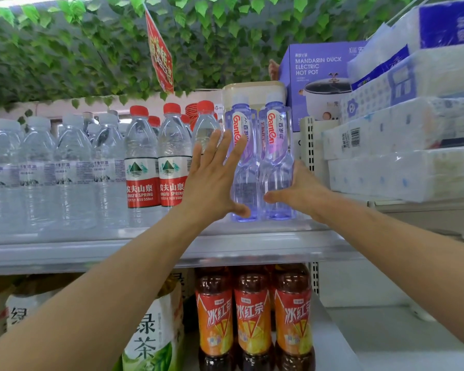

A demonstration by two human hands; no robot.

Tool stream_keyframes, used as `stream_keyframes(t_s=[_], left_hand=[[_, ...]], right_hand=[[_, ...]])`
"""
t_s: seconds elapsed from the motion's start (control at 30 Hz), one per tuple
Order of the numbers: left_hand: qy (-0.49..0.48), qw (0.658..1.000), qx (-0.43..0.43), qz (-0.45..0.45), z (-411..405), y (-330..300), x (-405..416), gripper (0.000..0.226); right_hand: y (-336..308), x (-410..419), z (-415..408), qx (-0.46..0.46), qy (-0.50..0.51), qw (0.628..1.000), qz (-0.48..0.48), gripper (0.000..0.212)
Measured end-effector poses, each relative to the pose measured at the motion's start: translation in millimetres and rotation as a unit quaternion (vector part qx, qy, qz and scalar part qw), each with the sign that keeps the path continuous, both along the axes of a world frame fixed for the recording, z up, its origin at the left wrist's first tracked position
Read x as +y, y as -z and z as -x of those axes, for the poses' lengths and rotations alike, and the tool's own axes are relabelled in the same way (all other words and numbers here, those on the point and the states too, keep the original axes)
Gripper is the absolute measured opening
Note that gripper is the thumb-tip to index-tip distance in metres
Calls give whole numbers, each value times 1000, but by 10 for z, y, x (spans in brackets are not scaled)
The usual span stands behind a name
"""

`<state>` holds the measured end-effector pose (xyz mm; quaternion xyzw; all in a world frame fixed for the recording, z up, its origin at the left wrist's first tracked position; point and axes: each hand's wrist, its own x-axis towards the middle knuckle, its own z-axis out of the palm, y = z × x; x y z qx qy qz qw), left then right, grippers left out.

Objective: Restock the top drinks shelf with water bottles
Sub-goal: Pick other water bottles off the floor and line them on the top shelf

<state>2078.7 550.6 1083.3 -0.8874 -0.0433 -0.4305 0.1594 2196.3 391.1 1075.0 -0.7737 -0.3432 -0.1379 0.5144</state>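
Ganten water bottles (pixel 263 162), two tinted purple, stand upright side by side at the right end of the top shelf (pixel 225 245), between both hands. Left hand (pixel 214 178) lies flat against the left bottle, fingers straight and spread. Right hand (pixel 298 191) cups the right bottle's lower side, thumb across its front. Further left stand red-capped Nongfu Spring bottles (pixel 142 162), with a hot pot box (pixel 316 79) behind

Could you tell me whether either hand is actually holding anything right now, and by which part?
The right hand grips the right purple water bottle around its lower body. The left hand lies flat against the left purple bottle, holding nothing.
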Motion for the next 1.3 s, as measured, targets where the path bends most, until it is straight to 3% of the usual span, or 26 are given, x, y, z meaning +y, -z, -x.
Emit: stream_keyframes(t_s=[0.43,0.67,0.77,0.9,1.3], left_hand=[[-5,1000,5,3,2,30,-18,138],[91,993,-72,20,0,-475,-108,104],[104,993,0,53,-18,-921,-136,105],[67,987,123,80,-24,-1146,-126,113],[46,992,103,55,19,-1088,-177,115]], right_hand=[[-5,-12,4,23,0,999,24,108],[3,-23,5,36,-17,999,19,109],[18,-30,-31,24,-26,999,13,103],[25,-38,-57,20,-17,999,41,114],[22,-51,-7,15,-22,999,44,113]])
